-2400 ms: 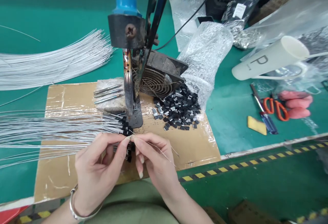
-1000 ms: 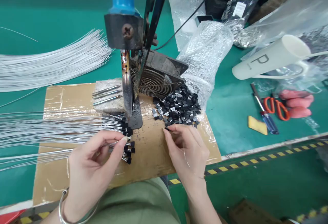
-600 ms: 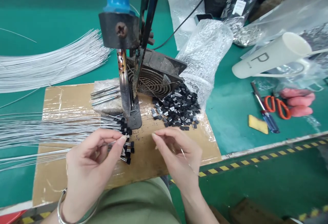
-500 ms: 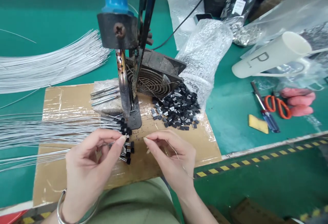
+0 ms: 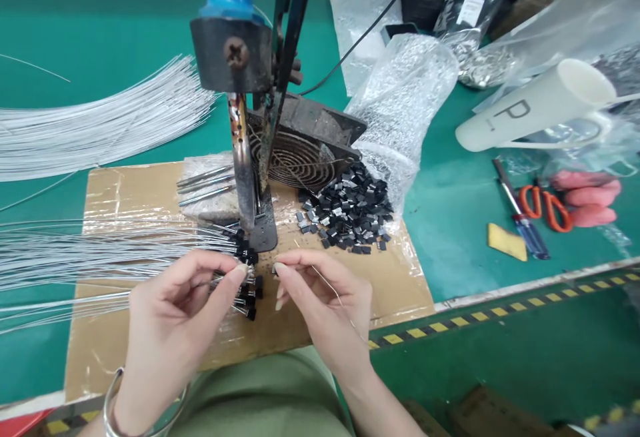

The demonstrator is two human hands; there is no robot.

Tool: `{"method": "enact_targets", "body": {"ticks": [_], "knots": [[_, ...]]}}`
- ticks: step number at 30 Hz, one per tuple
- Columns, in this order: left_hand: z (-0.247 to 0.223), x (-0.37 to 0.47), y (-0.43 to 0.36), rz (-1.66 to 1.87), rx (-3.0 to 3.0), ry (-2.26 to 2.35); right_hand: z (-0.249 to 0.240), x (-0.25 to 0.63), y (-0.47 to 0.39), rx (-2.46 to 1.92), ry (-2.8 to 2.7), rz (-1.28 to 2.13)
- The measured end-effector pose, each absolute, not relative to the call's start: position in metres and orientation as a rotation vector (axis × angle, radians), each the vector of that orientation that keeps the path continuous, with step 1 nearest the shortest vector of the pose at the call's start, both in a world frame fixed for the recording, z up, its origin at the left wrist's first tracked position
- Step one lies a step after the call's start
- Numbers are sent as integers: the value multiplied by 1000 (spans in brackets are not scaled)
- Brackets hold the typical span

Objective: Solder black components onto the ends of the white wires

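My left hand (image 5: 187, 317) is closed in a pinch, thumb against forefinger, beside the black-tipped ends of the grey wires (image 5: 120, 250). What its fingertips hold is too small to make out. Across a narrow gap, my right hand (image 5: 325, 304) is closed, with a thin silvery wire (image 5: 336, 294) running over its curled fingers towards the wrist. A tiny dark piece (image 5: 275, 269) shows at its thumb and fingertip. Just above both hands, a blue-handled soldering iron (image 5: 243, 157) points down in its black stand (image 5: 265, 234).
Small black clips (image 5: 353, 207) lie heaped on the cardboard (image 5: 120, 204), by a round-grilled fan (image 5: 300, 160). More grey wires (image 5: 100, 130) lie at left. At right are a white mug (image 5: 540, 107), screwdriver (image 5: 523, 217), orange-handled scissors (image 5: 555, 210) and yellow sponge (image 5: 507, 242).
My right hand has moved slightly left, closer to my left hand, and a dark piece now shows at its fingertips. My left hand stays almost where it was.
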State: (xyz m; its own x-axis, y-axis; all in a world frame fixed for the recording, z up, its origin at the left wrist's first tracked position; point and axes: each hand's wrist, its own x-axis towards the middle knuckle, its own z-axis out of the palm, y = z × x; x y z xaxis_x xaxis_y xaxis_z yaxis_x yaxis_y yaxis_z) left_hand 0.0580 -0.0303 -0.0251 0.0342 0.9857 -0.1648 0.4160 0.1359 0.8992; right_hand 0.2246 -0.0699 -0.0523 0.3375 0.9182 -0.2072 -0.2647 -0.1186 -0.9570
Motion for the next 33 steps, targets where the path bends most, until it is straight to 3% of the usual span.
{"method": "enact_targets", "body": {"ticks": [33], "knots": [[-14,62,-22,768,1307,1386,-50,214,-62,-1279,-682,1234]]}}
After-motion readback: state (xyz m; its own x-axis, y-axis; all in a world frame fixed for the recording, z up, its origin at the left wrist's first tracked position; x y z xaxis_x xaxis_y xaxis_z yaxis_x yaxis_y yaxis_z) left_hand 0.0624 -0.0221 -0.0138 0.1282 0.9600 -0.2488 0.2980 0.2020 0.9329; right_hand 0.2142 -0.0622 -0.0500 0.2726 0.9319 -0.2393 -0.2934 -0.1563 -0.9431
